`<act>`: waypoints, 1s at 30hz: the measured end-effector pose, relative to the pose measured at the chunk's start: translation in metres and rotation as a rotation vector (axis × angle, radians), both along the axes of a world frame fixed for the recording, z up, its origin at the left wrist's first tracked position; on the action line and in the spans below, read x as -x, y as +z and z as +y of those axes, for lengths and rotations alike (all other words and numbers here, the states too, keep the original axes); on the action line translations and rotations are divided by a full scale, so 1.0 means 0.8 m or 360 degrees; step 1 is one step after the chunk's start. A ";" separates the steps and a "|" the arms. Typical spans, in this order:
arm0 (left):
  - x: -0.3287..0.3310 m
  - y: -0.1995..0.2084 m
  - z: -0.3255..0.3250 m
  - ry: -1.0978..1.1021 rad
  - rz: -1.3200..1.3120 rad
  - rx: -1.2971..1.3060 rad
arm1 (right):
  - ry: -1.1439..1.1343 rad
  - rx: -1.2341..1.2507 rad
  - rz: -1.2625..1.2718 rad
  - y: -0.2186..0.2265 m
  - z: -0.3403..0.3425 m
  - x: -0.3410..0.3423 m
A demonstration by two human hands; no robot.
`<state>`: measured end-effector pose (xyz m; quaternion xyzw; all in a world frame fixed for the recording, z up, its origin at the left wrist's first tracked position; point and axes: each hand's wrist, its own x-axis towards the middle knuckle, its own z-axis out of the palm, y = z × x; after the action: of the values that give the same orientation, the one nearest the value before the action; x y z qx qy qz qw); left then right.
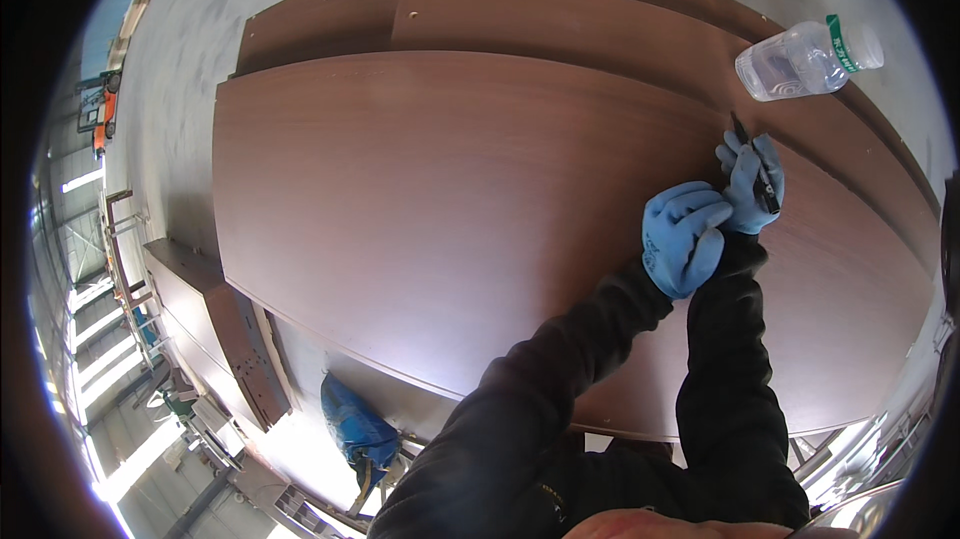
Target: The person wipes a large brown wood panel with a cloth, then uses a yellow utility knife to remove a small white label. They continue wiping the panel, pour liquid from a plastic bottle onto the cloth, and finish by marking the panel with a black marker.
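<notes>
A black marker pen is held in my right hand, which wears a blue glove. Its dark tip points away from me, just over the far edge of the large brown panel. My left hand, gloved in blue too, is closed with its fingers curled against the cuff of the right glove. Whether those fingers pinch the cuff or something else is hidden. Beyond the pen, a clear plastic bottle with a green band and a white cap lies on its side.
Under the large panel lie more brown panels, stepped out toward the far side, with small holes along their edges. A brown cabinet-like piece stands at the left, near a blue bag-like thing. Farther off is an orange forklift-like vehicle.
</notes>
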<state>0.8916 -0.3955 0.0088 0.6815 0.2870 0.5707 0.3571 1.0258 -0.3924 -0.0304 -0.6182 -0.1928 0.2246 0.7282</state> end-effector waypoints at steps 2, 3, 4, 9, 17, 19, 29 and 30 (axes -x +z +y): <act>0.023 0.011 0.014 0.0065 0.0093 0.0052 | -0.0091 0.0127 0.0136 0.002 -0.005 0.005; 0.040 0.017 0.023 0.0070 0.0251 0.0189 | 0.0005 0.0055 0.0077 0.005 -0.011 0.009; 0.057 0.022 0.035 0.0127 0.0277 0.0192 | 0.0072 0.0057 -0.0022 0.008 -0.018 0.018; 0.134 0.052 0.002 0.0169 0.0350 0.0780 | 0.0219 0.0148 -0.0865 0.059 -0.082 0.076; 0.165 0.115 -0.117 -0.0655 -0.0173 0.1857 | 0.0590 0.0467 -0.1759 0.200 -0.156 0.163; 0.180 0.140 -0.141 -0.0726 -0.0229 0.1908 | 0.0666 0.0437 -0.1682 0.233 -0.182 0.179; 0.246 0.244 -0.298 -0.1461 -0.0059 0.2440 | 0.0160 0.0774 -0.1529 0.321 -0.446 0.277; 0.253 0.250 -0.327 -0.1500 0.0081 0.2446 | 0.0070 0.0810 -0.1511 0.327 -0.480 0.292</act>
<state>0.6892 -0.6575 0.2091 0.3144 0.2880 0.0006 0.9046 0.7925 -0.7765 0.2313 -0.8045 -0.4531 -0.0246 0.3832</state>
